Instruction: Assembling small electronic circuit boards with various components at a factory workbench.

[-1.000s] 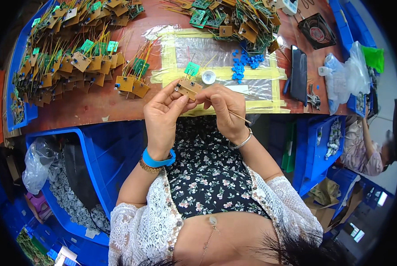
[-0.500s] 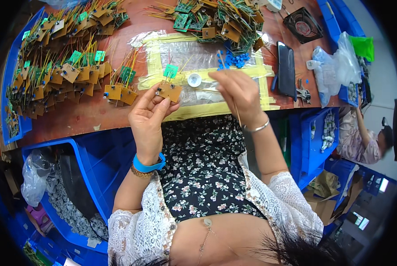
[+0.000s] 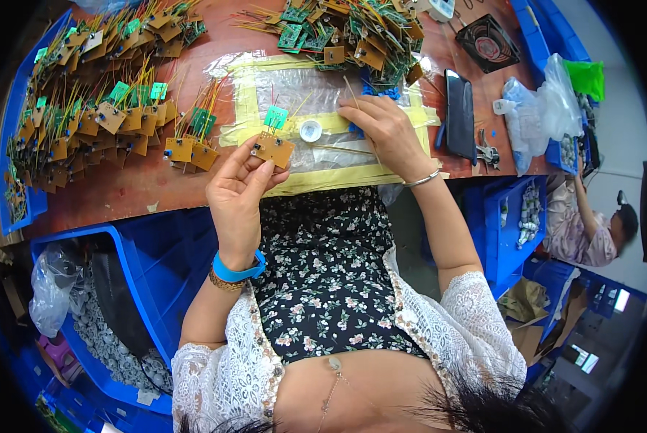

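Observation:
My left hand (image 3: 238,189) grips a brown circuit board (image 3: 274,150) by its left side, between thumb and fingers. A small green circuit board (image 3: 276,117) stands above it, joined by thin leads. My right hand (image 3: 394,137) is closed round a thin wooden stick (image 3: 349,90), which sticks up past the fingertips. Just beyond that hand lies a pile of small blue parts (image 3: 382,92), partly hidden by it. Between the hands stands a small round white dish (image 3: 310,131). Another thin stick (image 3: 340,149) lies on the taped plastic sheet (image 3: 265,173).
Wired boards (image 3: 114,119) crowd the table's left side, with a small group (image 3: 193,148) nearer my left hand. A heap of boards (image 3: 366,36) lies at the back. On the right are a phone (image 3: 460,115), keys (image 3: 488,153), a fan (image 3: 487,42) and plastic bags (image 3: 554,94).
My right hand has moved a little to the right and lowered toward the sheet beside the blue parts, still with the stick. The left hand keeps the board in nearly the same place.

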`<state>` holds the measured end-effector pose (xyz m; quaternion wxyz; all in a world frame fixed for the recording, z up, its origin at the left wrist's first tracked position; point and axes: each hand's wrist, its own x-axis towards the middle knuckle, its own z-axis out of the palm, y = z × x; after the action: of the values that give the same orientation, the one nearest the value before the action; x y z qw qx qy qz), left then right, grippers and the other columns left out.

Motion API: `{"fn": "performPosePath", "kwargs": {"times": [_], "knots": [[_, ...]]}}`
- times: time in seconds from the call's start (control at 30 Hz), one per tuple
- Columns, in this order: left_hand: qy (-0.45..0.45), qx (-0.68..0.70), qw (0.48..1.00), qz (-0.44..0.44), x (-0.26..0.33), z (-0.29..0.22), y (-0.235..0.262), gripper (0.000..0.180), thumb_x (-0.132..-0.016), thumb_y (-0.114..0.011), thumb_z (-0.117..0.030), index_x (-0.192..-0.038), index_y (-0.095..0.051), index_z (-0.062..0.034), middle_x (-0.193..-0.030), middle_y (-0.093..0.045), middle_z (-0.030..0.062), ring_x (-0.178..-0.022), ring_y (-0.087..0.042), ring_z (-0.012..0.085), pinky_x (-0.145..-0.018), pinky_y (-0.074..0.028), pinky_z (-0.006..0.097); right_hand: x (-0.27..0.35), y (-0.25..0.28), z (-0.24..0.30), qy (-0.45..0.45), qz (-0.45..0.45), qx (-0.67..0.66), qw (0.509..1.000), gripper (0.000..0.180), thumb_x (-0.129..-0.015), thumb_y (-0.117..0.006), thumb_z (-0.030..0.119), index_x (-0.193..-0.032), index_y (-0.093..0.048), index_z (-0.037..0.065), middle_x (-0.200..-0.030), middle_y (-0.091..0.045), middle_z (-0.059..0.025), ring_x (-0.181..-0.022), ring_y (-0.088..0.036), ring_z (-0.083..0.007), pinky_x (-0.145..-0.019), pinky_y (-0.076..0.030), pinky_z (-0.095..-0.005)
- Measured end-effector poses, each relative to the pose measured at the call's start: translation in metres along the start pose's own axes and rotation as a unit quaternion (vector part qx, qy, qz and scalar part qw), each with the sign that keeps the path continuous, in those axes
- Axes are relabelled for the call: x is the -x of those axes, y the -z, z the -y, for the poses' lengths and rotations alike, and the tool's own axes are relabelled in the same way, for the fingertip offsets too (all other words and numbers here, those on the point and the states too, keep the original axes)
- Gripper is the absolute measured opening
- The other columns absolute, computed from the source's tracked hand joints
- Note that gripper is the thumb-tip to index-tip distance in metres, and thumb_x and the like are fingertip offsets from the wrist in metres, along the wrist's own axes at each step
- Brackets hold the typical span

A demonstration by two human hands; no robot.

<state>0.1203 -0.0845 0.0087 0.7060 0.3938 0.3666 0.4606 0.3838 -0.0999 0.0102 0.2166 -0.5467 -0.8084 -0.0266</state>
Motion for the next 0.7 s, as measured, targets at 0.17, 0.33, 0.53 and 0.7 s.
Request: {"fn": "performPosePath", "kwargs": {"times": [0.17, 0.33, 0.53, 0.7], "knots": [[0.002, 0.0, 1.0, 0.004, 0.001, 0.0, -0.004, 0.04, -0.095, -0.056, 0.003, -0.134, -0.049, 0.0087, -0.099, -0.062, 0.0091, -0.089, -0.067, 0.0187, -0.083, -0.06, 0.033, -0.001, -0.009, 0.01, -0.067, -0.08, -0.022, 0.994, 0.027, -0.08, -0.062, -0.001, -0.106, -0.066, 0.005, -0.1, -0.069, -0.0115, -0.089, -0.065, -0.0298, -0.079, -0.051, -0.0389], [0.0, -0.001, 1.0, 0.004, 0.004, 0.0, -0.004, 0.04, -0.095, -0.055, 0.003, -0.134, -0.048, 0.009, -0.099, -0.063, 0.0102, -0.09, -0.067, 0.0192, -0.082, -0.06, 0.033, -0.007, -0.012, 0.013, -0.067, -0.094, 0.016, 0.993, 0.017, -0.08, -0.067, 0.002, -0.097, -0.068, 0.005, -0.082, -0.067, -0.0082, -0.079, -0.063, -0.0256, -0.071, -0.049, -0.0373], [-0.004, -0.006, 1.0, -0.012, 0.005, -0.001, -0.007, 0.039, -0.095, -0.056, 0.004, -0.133, -0.049, 0.0092, -0.099, -0.063, 0.0105, -0.09, -0.067, 0.0175, -0.082, -0.06, 0.032, -0.012, -0.014, 0.017, -0.056, -0.101, 0.035, 0.993, 0.016, -0.077, -0.07, 0.003, -0.092, -0.068, 0.006, -0.078, -0.065, -0.0069, -0.075, -0.06, -0.0241, -0.067, -0.043, -0.0357], [-0.018, -0.029, 0.999, -0.001, 0.007, 0.005, -0.005, 0.039, -0.093, -0.057, 0.004, -0.132, -0.051, 0.0085, -0.098, -0.063, 0.0092, -0.089, -0.066, 0.016, -0.081, -0.059, 0.031, -0.018, -0.003, 0.046, -0.046, -0.156, -0.04, 0.986, 0.02, -0.072, -0.073, -0.001, -0.089, -0.068, 0.006, -0.08, -0.067, -0.0059, -0.075, -0.061, -0.0244, -0.07, -0.045, -0.0354]]}}
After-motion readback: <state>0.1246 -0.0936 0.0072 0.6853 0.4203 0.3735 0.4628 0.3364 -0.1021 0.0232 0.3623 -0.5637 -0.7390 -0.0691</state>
